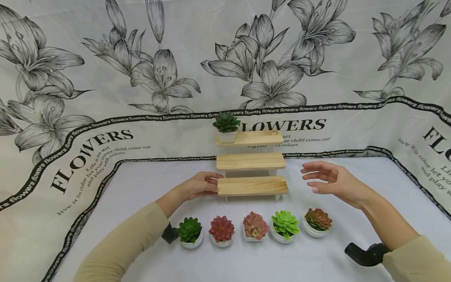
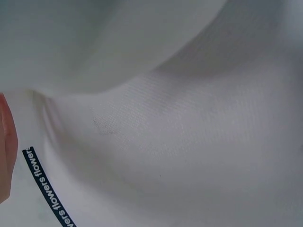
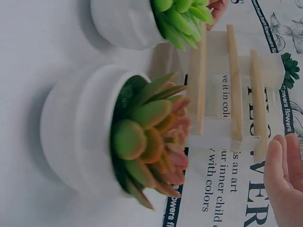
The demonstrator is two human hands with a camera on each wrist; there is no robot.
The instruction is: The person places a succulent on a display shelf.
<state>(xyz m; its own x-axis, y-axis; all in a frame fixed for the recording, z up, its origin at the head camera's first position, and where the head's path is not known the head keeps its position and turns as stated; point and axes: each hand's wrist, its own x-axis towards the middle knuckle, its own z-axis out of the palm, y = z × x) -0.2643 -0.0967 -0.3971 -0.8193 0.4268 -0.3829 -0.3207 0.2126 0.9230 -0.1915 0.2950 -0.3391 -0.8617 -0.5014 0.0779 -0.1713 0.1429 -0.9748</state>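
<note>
A three-tier wooden display stand [image 1: 251,186] with clear supports stands mid-table. My left hand [image 1: 201,185] grips the left end of its lowest shelf; some fingertips are hidden there. Off the stand's right side, my right hand [image 1: 329,179] is held in the air, fingers relaxed and apart, holding nothing. A dark green succulent in a white pot [image 1: 226,126] sits at the left of the top shelf. In the right wrist view a reddish-green succulent [image 3: 151,137] looms close, with the right hand [image 3: 286,177] beyond it. Only a sliver of the left hand [image 2: 7,151] shows in the left wrist view.
In front of the stand, a row of potted succulents lines the white tablecloth: green [image 1: 190,231], red [image 1: 221,229], pink [image 1: 255,226], bright green [image 1: 285,225] and brownish-red [image 1: 318,221]. A flower-printed cloth [image 1: 176,133] hangs behind. A pale blurred shape [image 2: 94,42] fills the top of the left wrist view.
</note>
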